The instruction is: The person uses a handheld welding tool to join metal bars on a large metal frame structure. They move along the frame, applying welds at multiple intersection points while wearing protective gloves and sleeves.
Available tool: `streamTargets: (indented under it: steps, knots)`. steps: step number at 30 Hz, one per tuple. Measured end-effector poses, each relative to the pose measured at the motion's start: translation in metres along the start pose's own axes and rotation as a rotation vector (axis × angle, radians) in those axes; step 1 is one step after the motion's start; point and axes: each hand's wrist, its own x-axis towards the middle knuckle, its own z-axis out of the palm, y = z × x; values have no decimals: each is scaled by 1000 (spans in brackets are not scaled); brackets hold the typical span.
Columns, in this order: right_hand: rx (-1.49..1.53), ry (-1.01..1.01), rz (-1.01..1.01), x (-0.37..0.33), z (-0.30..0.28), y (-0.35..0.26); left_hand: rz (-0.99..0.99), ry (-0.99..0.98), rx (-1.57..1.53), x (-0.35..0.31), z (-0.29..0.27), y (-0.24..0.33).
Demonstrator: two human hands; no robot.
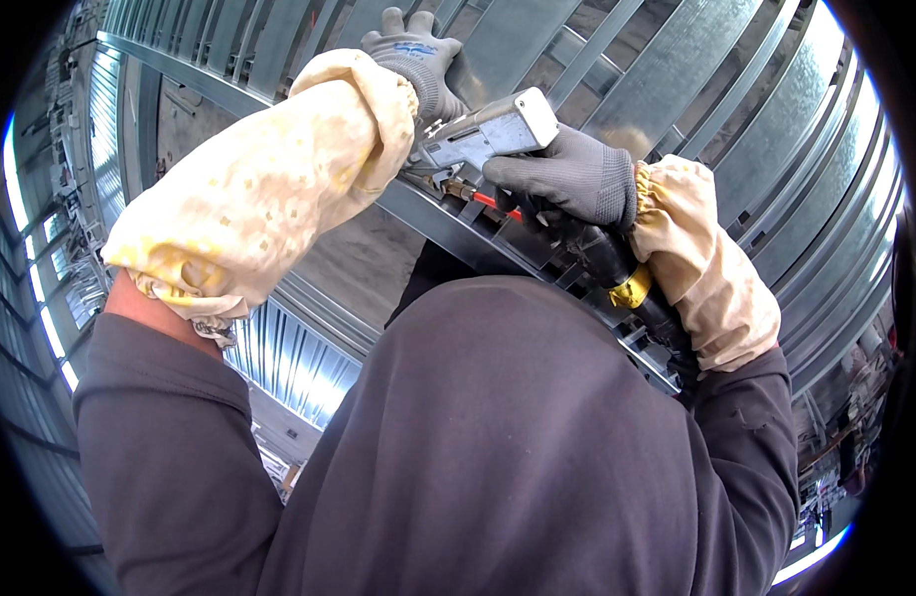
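My left hand [418,62], in a grey knit glove, lies at the top centre on the galvanized metal strips [523,45], its fingers spread and holding nothing. My right hand [577,177], also gloved in grey, is closed round the rear of a grey metal hand tool [493,131] with a boxy, pale-ended body. I cannot tell its exact kind. Its narrow front points left, just below my left wrist. Under it shows a short red piece [493,202]. A thick black hose [605,260] wrapped with yellow tape [632,288] runs down beside my right forearm.
Long metal strips with gaps between them spread across the top and right. A metal rail [448,223] crosses under the tool. Corrugated metal sheet [294,363] lies lower left. Loose cream sleeves [269,179] cover both my forearms. Racks and materials line the far left.
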Motion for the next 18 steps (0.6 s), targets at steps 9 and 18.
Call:
streamTargets:
  steps: [9,18]
  knots:
    - [-4,-26,96,-2,3,-7,-24,-9,6,-2,0,-3]
    - [-33,9,-80,0,4,6,-22,-15,5,-1,-2,-1]
